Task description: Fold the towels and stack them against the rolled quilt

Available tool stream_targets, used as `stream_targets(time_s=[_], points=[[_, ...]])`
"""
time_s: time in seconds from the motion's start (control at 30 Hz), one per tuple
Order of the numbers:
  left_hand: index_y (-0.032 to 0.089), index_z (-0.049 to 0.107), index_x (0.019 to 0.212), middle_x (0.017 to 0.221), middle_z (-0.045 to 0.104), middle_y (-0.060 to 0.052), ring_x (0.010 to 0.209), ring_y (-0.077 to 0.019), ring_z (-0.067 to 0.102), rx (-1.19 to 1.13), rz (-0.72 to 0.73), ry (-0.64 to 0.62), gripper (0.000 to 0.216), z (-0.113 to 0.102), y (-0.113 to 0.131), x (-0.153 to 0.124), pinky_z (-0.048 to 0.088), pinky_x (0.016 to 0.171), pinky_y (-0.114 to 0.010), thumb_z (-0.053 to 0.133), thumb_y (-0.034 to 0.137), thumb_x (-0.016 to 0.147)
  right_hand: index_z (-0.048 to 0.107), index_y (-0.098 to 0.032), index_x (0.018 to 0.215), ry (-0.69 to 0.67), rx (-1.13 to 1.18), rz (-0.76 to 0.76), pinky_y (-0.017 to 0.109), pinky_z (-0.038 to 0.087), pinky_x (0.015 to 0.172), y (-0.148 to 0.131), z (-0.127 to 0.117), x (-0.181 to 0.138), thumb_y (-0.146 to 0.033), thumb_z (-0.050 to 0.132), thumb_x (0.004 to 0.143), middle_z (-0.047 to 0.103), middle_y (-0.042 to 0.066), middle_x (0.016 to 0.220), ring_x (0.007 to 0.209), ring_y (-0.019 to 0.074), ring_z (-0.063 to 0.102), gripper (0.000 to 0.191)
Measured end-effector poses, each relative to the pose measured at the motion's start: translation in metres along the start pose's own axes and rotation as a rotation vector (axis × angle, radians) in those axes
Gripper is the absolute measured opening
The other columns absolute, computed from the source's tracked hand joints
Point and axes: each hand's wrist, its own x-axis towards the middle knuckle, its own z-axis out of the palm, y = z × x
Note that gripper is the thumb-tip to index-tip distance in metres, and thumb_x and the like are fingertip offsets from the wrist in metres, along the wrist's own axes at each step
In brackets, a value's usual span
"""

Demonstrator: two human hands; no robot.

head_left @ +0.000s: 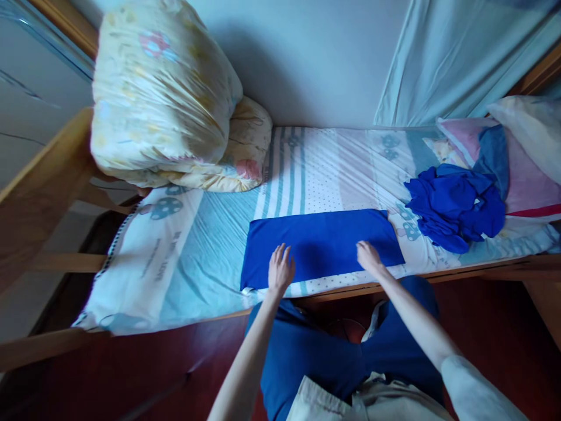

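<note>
Head view: left hand (280,269) and right hand (368,257), fingers spread and grasping nothing, press the flat folded blue cloth (319,242) on the patterned bed (184,269); smoothing outward evenly would keep edges square.

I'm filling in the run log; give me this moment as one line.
left hand: flat on folded blue cloth | right hand: flat on it | bed: cloth near front edge | crumpled blue pile: to right
</note>
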Motion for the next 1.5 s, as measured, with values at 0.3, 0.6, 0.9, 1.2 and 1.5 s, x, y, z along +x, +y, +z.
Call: stream_targets(time_s=[0.3, 0.6, 0.9, 1.2, 1.5], points=[[0.016, 0.042, 0.155, 0.161, 0.041, -0.017, 0.154, -0.0299, 0.028, -0.182, -0.001, 0.305, 0.057, 0.108, 0.01, -0.016, 0.023, 0.125, -0.055, 0.035, 0.032, 0.101, 0.036, -0.017, 0.159, 0.216, 0.57, -0.431, 0.036, 0.034, 0.126, -0.151, 0.123, 0.052, -0.013, 0.037, 0.1, 0.041, 0.009, 0.162, 0.153, 0.0173, 0.032, 0.059], [0.019, 0.048, 0.152, 0.159, 0.044, -0.015, 0.151, -0.0295, 0.036, -0.196, -0.014, 0.373, 0.055, 0.107, 0.01, -0.011, 0.026, 0.124, -0.052, 0.043, 0.03, 0.098, 0.038, -0.008, 0.156, 0.341, 0.444, -0.589, 0.035, 0.034, 0.127, -0.122, 0.143, 0.061, -0.014, 0.038, 0.101, 0.039, 0.012, 0.163, 0.156, 0.0178, 0.025, 0.056], [0.018, 0.051, 0.15, 0.158, 0.045, -0.014, 0.15, -0.0302, 0.037, -0.182, -0.032, 0.37, 0.056, 0.099, 0.018, -0.011, 0.026, 0.124, -0.053, 0.045, 0.026, 0.095, 0.03, -0.019, 0.161, 0.459, 0.32, -0.422, 0.037, 0.036, 0.126, 0.002, 0.104, 0.059, -0.014, 0.037, 0.102, 0.04, 0.007, 0.162, 0.153, 0.0174, 0.032, 0.06], [0.019, 0.049, 0.151, 0.159, 0.044, -0.014, 0.15, -0.0313, 0.037, -0.181, -0.023, 0.36, 0.058, 0.098, 0.019, -0.011, 0.026, 0.124, -0.055, 0.045, 0.026, 0.094, 0.039, -0.018, 0.158, 0.573, 0.237, -0.215, 0.039, 0.039, 0.124, 0.119, 0.073, 0.048, -0.022, 0.033, 0.104, 0.045, 0.008, 0.159, 0.151, 0.0194, 0.037, 0.054], [0.018, 0.046, 0.153, 0.161, 0.042, -0.013, 0.151, -0.03, 0.034, -0.182, -0.039, 0.337, 0.061, 0.1, 0.017, -0.011, 0.025, 0.125, -0.053, 0.045, 0.025, 0.092, 0.046, -0.013, 0.153, 0.673, 0.189, -0.069, 0.043, 0.039, 0.123, 0.186, 0.067, 0.043, -0.027, 0.029, 0.104, 0.05, 0.014, 0.155, 0.148, 0.0214, 0.041, 0.053]])
